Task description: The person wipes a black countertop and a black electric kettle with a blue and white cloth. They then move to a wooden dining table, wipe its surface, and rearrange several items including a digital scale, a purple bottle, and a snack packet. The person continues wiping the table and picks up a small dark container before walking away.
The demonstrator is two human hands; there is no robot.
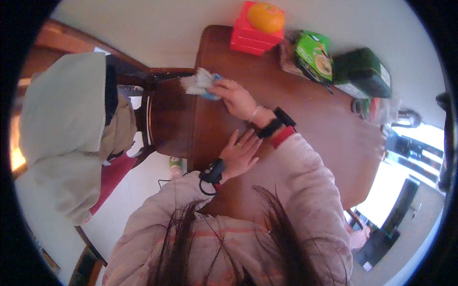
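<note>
My right hand (pixel 238 99) grips a crumpled white and blue cloth or wipe (pixel 201 85) at the left edge of a dark brown wooden table (pixel 304 103). Part of the cloth reaches past that edge, above a wooden chair seat (pixel 170 118). My left hand (pixel 241 152) rests palm down on the tabletop, nearer to me, with its fingers apart and nothing in it. Black straps circle both wrists.
Red boxes (pixel 250 39) with an orange fruit (pixel 266 17) on top stand at the table's far side. Right of them are a green food packet (pixel 315 55), a dark green package (pixel 363 71) and clear plastic bags (pixel 383 111). Clothes (pixel 68 107) hang over the chair back at left.
</note>
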